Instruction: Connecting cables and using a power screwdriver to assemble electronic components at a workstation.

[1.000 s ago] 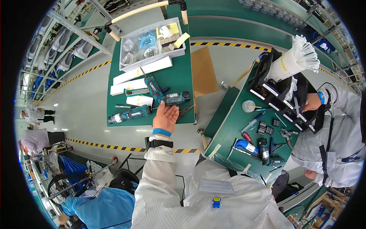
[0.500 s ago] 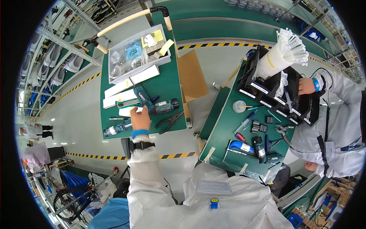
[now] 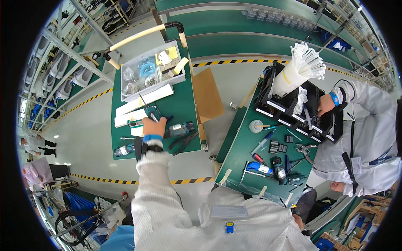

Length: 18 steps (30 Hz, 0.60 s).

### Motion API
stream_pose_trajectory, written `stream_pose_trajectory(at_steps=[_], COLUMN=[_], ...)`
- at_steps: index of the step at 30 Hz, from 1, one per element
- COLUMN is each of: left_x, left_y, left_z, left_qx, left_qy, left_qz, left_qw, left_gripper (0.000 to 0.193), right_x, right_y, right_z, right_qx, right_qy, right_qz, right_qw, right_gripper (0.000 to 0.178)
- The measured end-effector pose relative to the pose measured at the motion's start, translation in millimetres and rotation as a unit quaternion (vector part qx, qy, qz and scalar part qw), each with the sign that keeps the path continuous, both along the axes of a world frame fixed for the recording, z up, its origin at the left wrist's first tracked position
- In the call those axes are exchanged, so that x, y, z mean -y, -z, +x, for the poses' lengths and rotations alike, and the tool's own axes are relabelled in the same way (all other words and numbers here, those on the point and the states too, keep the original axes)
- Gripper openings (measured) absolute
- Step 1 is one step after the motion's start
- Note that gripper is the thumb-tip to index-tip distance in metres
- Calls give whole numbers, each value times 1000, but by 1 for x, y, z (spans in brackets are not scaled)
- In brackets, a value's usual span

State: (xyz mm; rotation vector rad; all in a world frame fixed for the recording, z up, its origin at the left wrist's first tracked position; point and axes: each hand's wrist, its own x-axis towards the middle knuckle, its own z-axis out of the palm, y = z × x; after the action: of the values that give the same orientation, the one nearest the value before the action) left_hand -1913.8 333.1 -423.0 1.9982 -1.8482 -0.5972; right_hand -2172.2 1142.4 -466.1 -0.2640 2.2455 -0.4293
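Observation:
My left hand (image 3: pixel 154 126), with a blue band at the wrist, is closed around a teal and black cordless driver (image 3: pixel 152 111) on the left cart. The driver's long thin bit points away from me. Right of the hand lie a second cordless driver (image 3: pixel 181 129) and black-handled pliers (image 3: pixel 183 143). Another teal tool (image 3: pixel 124 150) lies near the cart's front left corner, partly behind my wrist. My right hand (image 3: pixel 298 221) hangs low beside my body at the lower right, its fingers mostly hidden.
A grey bin (image 3: pixel 124 92) of bagged parts stands at the cart's back. On the right bench (image 3: pixel 234 157) are black bins (image 3: pixel 268 94), white cable ties (image 3: pixel 307 62) and several tools. A co-worker's hand (image 3: pixel 325 103) reaches into a bin. Cardboard (image 3: pixel 208 96) sticks out beside the cart.
My left hand has moved slightly away from me and closed around the driver. My right hand has come into view at the lower right. The whole view has shifted a little.

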Motion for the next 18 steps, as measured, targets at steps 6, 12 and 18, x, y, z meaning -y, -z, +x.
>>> stream_pose_trajectory(at_steps=[6, 12, 18], left_x=[-93, -170, -225], left_y=[-59, -95, -98], left_z=[-92, -54, -116], left_qx=[-285, -427, -508], left_qy=[208, 228, 261], left_qz=[-117, 11, 281], left_qw=[928, 875, 771], left_gripper=[68, 63, 56], right_x=[-80, 125, 256], right_y=[49, -85, -179], right_z=[69, 11, 5], right_qx=[-12, 42, -12], right_qy=[138, -17, 150], right_qz=[-25, -149, -272], right_qw=[990, 988, 950], right_gripper=[26, 21, 18])
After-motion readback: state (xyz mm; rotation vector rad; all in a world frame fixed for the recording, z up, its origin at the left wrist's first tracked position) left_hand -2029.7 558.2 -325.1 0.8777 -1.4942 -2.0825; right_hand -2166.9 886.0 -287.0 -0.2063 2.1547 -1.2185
